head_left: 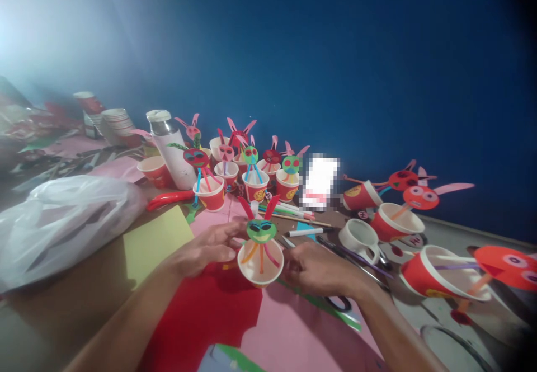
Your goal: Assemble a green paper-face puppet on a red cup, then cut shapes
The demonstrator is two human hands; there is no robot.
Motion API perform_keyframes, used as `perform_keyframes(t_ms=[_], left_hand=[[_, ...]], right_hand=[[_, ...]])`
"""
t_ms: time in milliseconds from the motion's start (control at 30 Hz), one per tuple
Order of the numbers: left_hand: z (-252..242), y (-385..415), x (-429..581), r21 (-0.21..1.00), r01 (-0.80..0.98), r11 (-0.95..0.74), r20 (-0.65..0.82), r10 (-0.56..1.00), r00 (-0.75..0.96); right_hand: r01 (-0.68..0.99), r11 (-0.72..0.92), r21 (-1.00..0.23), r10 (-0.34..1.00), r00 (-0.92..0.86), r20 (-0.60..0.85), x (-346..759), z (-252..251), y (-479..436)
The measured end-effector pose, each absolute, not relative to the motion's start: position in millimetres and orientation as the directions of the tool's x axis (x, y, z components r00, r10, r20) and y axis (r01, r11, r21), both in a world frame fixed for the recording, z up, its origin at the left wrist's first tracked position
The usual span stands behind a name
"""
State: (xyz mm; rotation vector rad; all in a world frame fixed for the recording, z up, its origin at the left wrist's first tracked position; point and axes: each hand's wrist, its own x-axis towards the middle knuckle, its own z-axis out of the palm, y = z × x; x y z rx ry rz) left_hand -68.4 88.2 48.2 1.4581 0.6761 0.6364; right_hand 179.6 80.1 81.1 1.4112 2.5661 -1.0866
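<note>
Both my hands hold one red paper cup (260, 264), tilted with its white inside toward me. A green round paper face (261, 230) with two red ears and coloured straws stands in the cup. My left hand (208, 247) grips the cup's left side, fingers curled at the rim. My right hand (315, 267) closes on the right side of the cup.
Several finished cup figures (255, 186) stand in a group by the blue wall, more lie tipped over at the right (397, 222). A white bottle (173, 151), a clear plastic bag (62, 221), yellow (157, 240), red and pink paper sheets, markers (308, 231) and scissors (364, 263) lie around.
</note>
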Motion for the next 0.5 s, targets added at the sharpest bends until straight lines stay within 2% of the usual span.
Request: perform_keyframes(t_ms=[100, 333, 500], left_hand=[[48, 88, -73, 0.996, 0.000, 0.089, -0.064, 0.710, 0.701], [38, 87, -67, 0.990, 0.136, -0.036, -0.070, 0.714, 0.696], [40, 83, -61, 0.925, 0.357, -0.132, -0.128, 0.776, 0.617]], right_hand=[[0.750, 0.352, -0.560, 0.744, -0.588, -0.319, 183, 82, 79], [0.725, 0.332, -0.604, 0.765, -0.581, -0.277, 195, 77, 81], [0.696, 0.308, -0.649, 0.778, -0.577, -0.249, 202, 77, 81]])
